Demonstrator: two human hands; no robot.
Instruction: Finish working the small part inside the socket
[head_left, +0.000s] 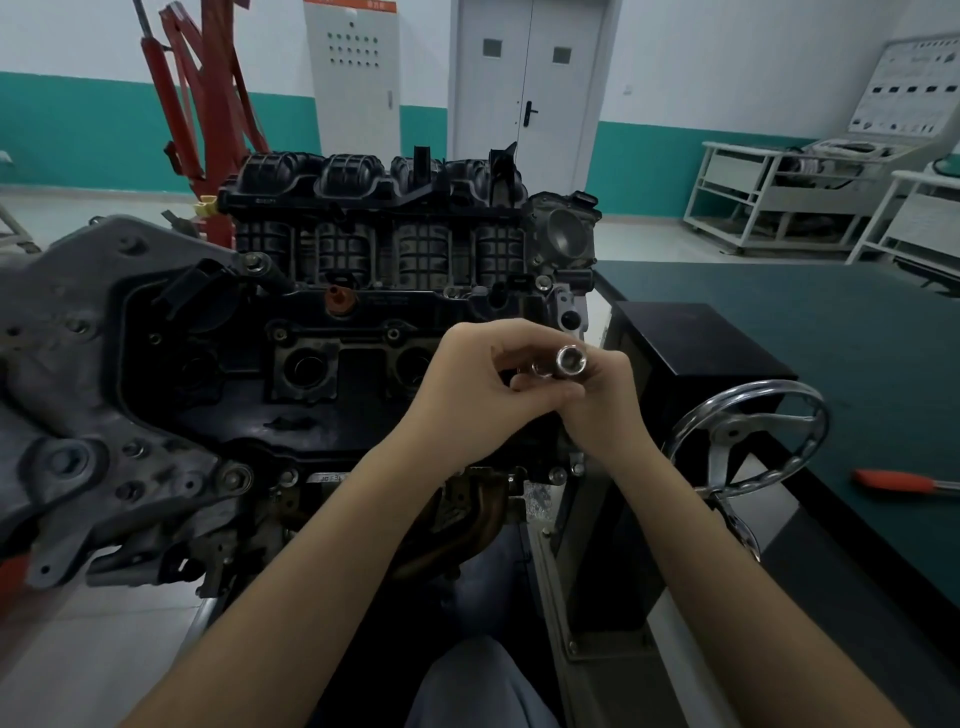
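Note:
Both my hands meet in front of me over a car engine (332, 332) mounted on a stand. My right hand (602, 400) grips a shiny metal socket (569, 360), its open hexagonal end facing up toward me. My left hand (467, 379) curls its fingers around the socket's lower end, where a second chrome piece (540, 368) shows. What the socket joins onto is hidden by my fingers. Under my hands lies the engine's black valve cover with round plug wells (306, 366).
A chrome handwheel (748, 436) on the stand sits just right of my right wrist, beside a black box (691, 343). A red-handled tool (904, 480) lies on the green bench at the right. A red engine hoist (202, 104) and white carts (779, 197) stand behind.

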